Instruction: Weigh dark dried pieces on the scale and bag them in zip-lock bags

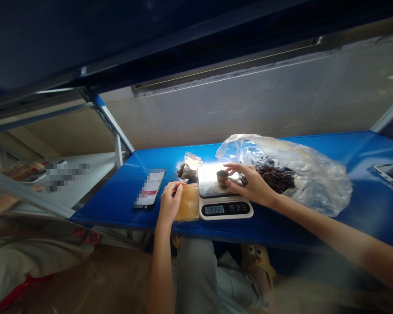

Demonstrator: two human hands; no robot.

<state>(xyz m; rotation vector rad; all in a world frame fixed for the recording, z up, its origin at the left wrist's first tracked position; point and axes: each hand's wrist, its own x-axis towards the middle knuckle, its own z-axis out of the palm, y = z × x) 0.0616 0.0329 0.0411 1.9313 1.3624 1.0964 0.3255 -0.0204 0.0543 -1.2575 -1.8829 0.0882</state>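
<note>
On the metal plate of a white digital kitchen scale stands a small brownish cup filled with dark bits. My right hand reaches in from the right, thumb and fingertips closed at the cup's side. Left of the scale lies a tan, translucent packet, perhaps several stacked. My left hand has its curled fingers on the packet's upper left corner. Dark dried strips spill inside a large clear plastic bag beyond my right hand. The scale's display is lit.
A small zip bag with dark contents lies behind the packet. A phone rests on the blue shelf to the left. Another dark device lies at the far right. A second person's arm shows at far left.
</note>
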